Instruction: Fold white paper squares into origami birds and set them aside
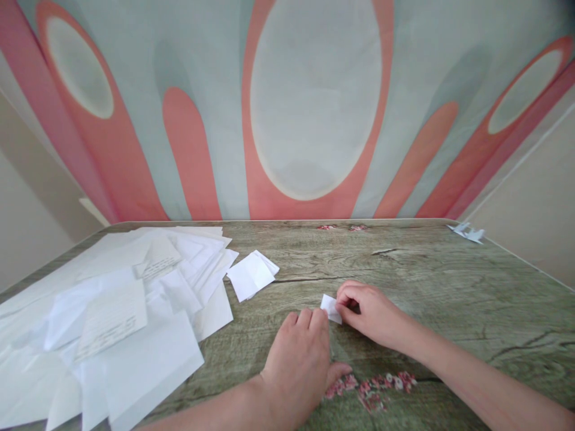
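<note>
A small folded piece of white paper (330, 307) lies on the wood-grain table (449, 287), just right of centre. My right hand (372, 314) has its fingers curled and pinches the paper's right edge. My left hand (302, 359) rests knuckles-up in front of the paper, its fingertips pressing on the paper's near-left side. Most of the paper is hidden under my fingers.
A loose heap of white sheets (112, 317) covers the table's left side. Small white squares (252, 274) lie beside the heap. A folded white paper shape (467, 232) sits at the far right corner. A wall with pink and grey ovals (314, 108) rises behind the table.
</note>
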Tool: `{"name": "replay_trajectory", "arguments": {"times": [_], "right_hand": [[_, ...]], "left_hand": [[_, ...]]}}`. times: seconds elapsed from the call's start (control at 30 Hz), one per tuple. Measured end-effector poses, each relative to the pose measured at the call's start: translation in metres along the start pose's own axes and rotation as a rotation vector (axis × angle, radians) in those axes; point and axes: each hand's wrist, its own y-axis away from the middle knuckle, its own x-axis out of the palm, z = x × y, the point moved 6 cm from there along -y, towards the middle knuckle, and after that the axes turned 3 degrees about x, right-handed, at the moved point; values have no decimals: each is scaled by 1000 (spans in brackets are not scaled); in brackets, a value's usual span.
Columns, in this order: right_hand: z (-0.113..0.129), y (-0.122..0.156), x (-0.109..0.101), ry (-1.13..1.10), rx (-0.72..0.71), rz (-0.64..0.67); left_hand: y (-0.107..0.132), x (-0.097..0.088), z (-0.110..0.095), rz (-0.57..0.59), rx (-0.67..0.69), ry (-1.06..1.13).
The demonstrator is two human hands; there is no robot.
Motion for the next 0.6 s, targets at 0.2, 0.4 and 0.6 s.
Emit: {"name": "replay_trajectory", "arguments": {"times": [0.2,0.4,0.6], "right_hand": [[1,0,-1,26,10,1],[1,0,2,73,26,-1],[0,1,4,91,46,10]], "left_hand": [[-1,-1,0,16,-3,-13],[0,0,-1,10,0,-26],[0,-1,-1,-3,-1,-15]]}}
